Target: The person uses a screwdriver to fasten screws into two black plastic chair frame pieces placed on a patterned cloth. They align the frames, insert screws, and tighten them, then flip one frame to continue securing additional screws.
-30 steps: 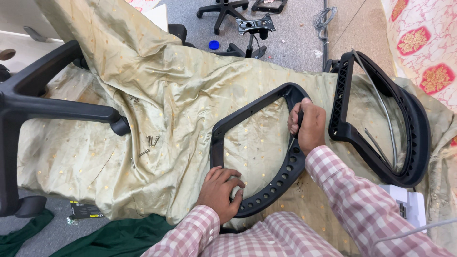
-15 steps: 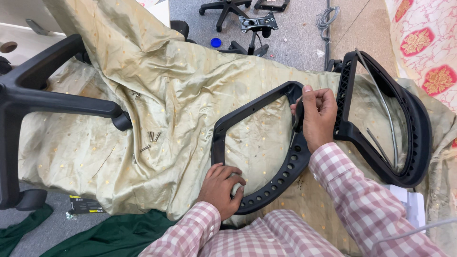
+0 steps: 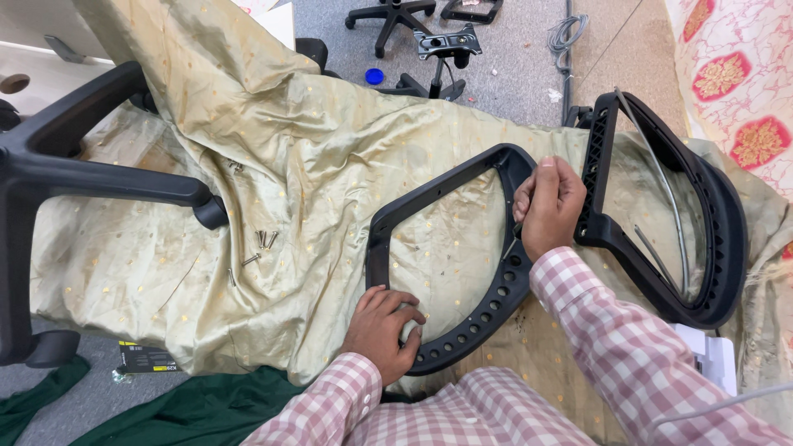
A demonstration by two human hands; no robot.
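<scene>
A black plastic chair frame (image 3: 429,198) with a row of holes along its curved side lies on a pale green-gold cloth (image 3: 273,140). My left hand (image 3: 382,330) presses on the frame's near left end, curled over something pale. My right hand (image 3: 547,205) is closed at the frame's far right side, gripping a thin metal tool (image 3: 515,238) whose tip touches the frame. Both sleeves are pink-and-white check.
A larger black chair-back frame (image 3: 702,206) lies to the right. Several loose screws (image 3: 260,244) rest on the cloth at left. A black chair base arm (image 3: 91,177) crosses the left side. More chair parts (image 3: 438,41) stand on the grey floor beyond.
My right hand has lifted slightly along the frame's right side and now pinches the thin tool. My left hand has stayed on the near end.
</scene>
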